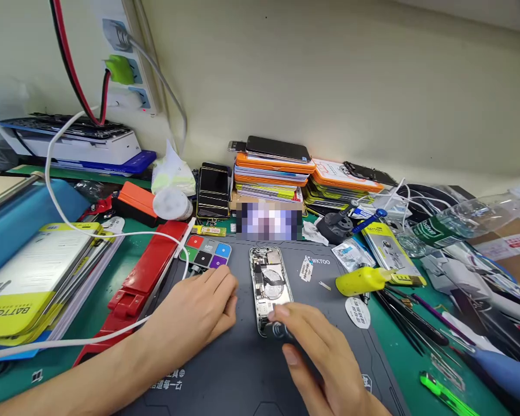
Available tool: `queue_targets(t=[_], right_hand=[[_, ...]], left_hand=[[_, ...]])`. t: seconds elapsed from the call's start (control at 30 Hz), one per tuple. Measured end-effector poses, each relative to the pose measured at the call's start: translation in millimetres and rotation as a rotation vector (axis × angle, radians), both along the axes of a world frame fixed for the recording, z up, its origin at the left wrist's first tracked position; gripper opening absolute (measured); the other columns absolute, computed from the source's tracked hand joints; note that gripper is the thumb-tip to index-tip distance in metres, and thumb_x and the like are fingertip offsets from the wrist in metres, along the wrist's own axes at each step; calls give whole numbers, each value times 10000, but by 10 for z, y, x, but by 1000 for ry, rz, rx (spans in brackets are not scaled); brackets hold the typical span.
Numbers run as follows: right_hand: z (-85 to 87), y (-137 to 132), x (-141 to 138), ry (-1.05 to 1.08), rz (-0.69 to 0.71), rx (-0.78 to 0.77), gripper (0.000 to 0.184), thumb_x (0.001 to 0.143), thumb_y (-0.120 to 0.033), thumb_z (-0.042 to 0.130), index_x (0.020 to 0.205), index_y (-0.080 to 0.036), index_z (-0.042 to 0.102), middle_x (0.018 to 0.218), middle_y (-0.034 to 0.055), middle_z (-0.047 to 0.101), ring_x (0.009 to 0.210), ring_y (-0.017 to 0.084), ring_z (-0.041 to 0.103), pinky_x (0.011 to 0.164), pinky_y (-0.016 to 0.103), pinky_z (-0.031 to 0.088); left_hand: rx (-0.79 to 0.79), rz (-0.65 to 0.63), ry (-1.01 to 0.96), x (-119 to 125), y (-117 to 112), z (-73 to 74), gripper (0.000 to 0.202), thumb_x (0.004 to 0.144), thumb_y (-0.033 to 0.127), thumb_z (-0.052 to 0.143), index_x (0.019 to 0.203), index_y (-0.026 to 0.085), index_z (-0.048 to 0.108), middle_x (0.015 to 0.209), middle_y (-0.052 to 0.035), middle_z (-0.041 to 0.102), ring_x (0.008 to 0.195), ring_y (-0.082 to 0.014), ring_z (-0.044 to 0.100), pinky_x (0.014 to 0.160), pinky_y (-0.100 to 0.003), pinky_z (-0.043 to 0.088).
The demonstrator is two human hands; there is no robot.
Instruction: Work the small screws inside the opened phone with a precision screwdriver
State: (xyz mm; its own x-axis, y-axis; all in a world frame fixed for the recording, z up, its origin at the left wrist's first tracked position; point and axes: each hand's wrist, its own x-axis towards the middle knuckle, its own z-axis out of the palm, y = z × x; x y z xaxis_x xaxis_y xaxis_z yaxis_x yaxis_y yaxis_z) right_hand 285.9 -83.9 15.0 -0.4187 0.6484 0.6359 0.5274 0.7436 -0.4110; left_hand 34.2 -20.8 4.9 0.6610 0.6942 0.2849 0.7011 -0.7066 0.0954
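- Basically, the opened phone (pixel 272 286) is lying on the dark mat (pixel 238 364), internals exposed, between both hands.
- R hand (pixel 327 349) is working at the phone's lower end, thumb & index apart; a small dark item (pixel 279 330) is showing there, too blurred to ID, so can't tell if it's gripped.
- L hand (pixel 203 303) is resting left of the phone, fingers loosely curled; can't tell if anything's inside.
- Imo, L hand should be steadying the phone's edge, w/ R hand keeping pressure light & clear of bare parts.
- Yellow squeeze bottle (pixel 359 281) is lying on its side, R of the phone; contents hidden.
- Clear bottle (pixel 481 218) is lying far R; contents unclear.
- White tub (pixel 172 203) is sitting back L, contents hidden.
- Flat orange boxes (pixel 277 164) are sitting stacked at the back, a dark panel (pixel 279 148) lying on top.
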Motion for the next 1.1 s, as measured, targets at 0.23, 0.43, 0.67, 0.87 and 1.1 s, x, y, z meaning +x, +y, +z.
queue_targets(t=[0.23,0.43,0.67,0.87,1.1], right_hand=[[7,18,-10,0,-33,-1,588,954,41,545,1505,-154,611,1128,122,805,1051,239,796,855,348,692],[-12,2,13,-17,11,22,607,948,66,526,1521,-121,593,1184,142,807,1147,240,778,948,362,680],[-68,-1,-36,-45,85,25,652,916,82,534,1539,-110,544,1202,152,795,1166,237,760,1020,374,663],[-88,1,-31,-43,74,-5,639,932,68,557,1541,-124,528,1187,137,779,1124,235,749,967,372,669],[-107,12,-11,-29,55,-31,660,957,54,565,1576,-164,496,1187,112,766,1105,223,737,926,349,650]], left_hand=[[-212,15,-112,-7,-9,62,140,978,119,447,939,253,460,860,18,633,720,-190,685,625,-309,478],[-337,27,-168,-7,-18,44,141,990,141,420,918,262,417,837,23,615,698,-192,654,636,-315,433],[-418,30,-213,10,-29,-5,132,982,159,392,904,266,386,784,38,566,638,-187,593,615,-322,377],[-500,16,-211,13,-32,7,143,994,171,372,892,269,358,772,31,536,638,-206,580,622,-331,336],[-629,11,-235,-16,-25,18,164,1141,282,378,1005,256,466,870,20,656,739,-221,692,653,-324,387]])
